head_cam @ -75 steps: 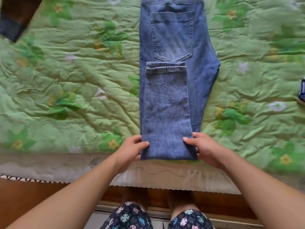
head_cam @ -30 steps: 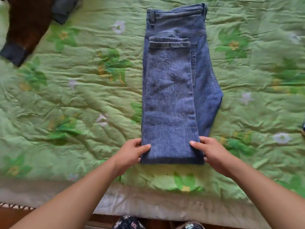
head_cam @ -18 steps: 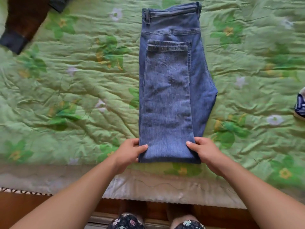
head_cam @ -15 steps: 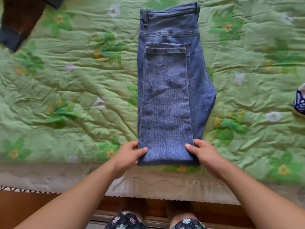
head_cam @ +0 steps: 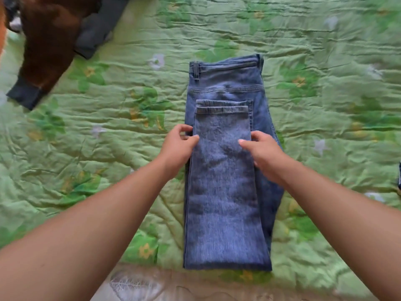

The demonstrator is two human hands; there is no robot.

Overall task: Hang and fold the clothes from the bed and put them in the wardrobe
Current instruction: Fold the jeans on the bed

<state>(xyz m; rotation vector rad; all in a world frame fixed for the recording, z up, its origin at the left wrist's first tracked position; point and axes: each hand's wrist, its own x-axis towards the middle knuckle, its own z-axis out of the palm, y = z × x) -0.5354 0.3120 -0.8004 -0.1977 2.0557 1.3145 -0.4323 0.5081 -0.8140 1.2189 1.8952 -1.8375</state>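
Blue jeans [head_cam: 225, 213] lie on the bed, folded lengthwise, with the leg ends turned up over the seat; the waistband is at the far end. My left hand [head_cam: 178, 146] holds the left edge of the turned-up leg about a third of the way below its hem, thumb on top. On the right edge, at the same height, my right hand [head_cam: 262, 153] does the same, thumb on the denim and fingers curled over the edge. The near fold of the jeans lies by the bed's front edge.
A green floral quilt [head_cam: 108, 148] covers the bed. A brown garment with dark cuffs [head_cam: 50, 40] and a dark grey garment [head_cam: 97, 25] lie at the far left. A dark blue item [head_cam: 399, 177] shows at the right edge. The mattress edge [head_cam: 152, 285] runs below.
Both hands have left the near fold of the jeans and moved up along the edges to the upper part of the turned-up leg. The view has shifted forward over the bed.
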